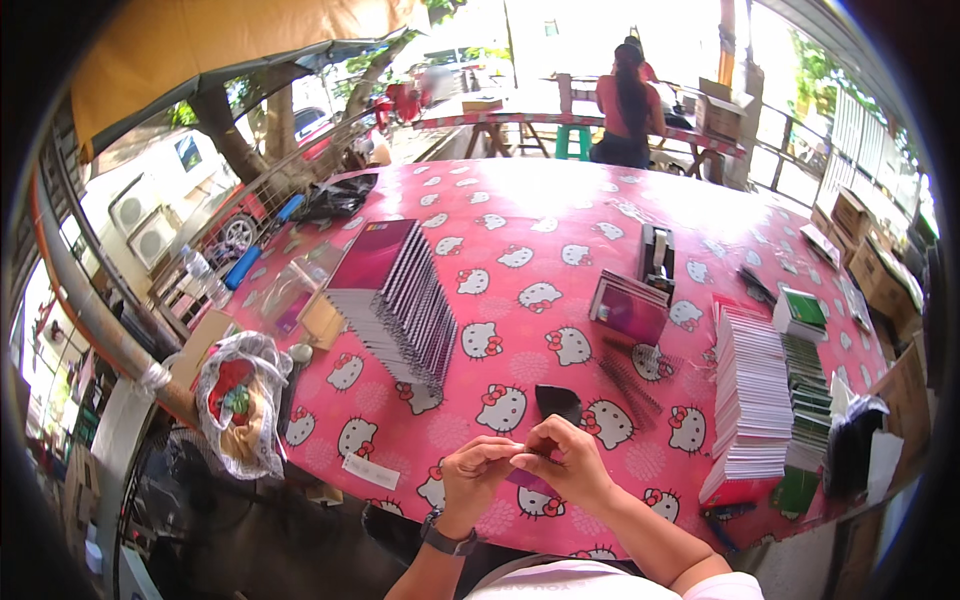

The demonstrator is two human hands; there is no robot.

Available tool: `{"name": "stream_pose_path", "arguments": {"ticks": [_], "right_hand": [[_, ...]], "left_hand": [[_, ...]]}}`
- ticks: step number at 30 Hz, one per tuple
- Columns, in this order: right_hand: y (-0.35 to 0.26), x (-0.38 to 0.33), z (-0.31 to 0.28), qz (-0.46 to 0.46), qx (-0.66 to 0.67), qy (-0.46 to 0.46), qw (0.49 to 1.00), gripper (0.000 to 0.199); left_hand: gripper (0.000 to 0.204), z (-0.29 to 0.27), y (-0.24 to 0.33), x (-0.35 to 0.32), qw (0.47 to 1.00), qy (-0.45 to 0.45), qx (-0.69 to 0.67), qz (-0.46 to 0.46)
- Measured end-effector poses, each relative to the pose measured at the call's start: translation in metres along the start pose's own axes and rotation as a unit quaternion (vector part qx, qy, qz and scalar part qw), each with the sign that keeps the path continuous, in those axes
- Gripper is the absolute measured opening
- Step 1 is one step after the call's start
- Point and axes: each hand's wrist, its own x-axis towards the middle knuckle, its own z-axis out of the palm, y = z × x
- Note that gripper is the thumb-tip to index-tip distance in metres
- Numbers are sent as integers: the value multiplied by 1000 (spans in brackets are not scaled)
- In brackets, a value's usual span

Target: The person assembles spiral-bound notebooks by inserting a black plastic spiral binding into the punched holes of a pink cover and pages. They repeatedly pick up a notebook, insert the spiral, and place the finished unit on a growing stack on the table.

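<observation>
**Q:** Item one, on my remote feed?
**A:** Left hand (482,470) and right hand (565,464): fingertips pressed together, tips meeting low over the near table edge. Whether they pinch something small, I cannot tell; meeting like this probably steadies fine finger work.

**Q:** Nearest stock?
**A:** Purple piece (532,482), one, mostly hidden beneath the hands. Black piece (560,402), one, just beyond them, seemingly left within reach.

**Q:** Farther out?
**A:** Wire binding coils (630,384), loose, right of centre. Small purple notebooks (630,306), in front of a tape dispenser (656,258). Spiral-bound notebooks (400,300), one tall stack, left, coils showing rightward; piled presumably to save room. Red-covered booklets (752,400), beside green booklets (806,390), far right, apparently grouped by colour. Beneath all: pink cartoon-cat tablecloth (520,375).
</observation>
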Motion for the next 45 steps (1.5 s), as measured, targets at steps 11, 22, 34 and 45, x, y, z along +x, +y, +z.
{"name": "stream_pose_path", "arguments": {"ticks": [11, 22, 34, 45], "right_hand": [[7, 10, -1, -53, -120, -67, 989, 16], [47, 41, -86, 40, -1, 216, 976, 47], [206, 102, -163, 131, -261, 497, 817, 48], [186, 91, -170, 133, -237, 482, 833, 21]], "left_hand": [[23, 4, 7, 10, 993, -8, 103, -63], [34, -97, 107, 169, 883, 331, 264, 205], [44, -136, 79, 190, 745, 292, 530, 281], [42, -73, 103, 171, 667, 110, 673, 299]]}}
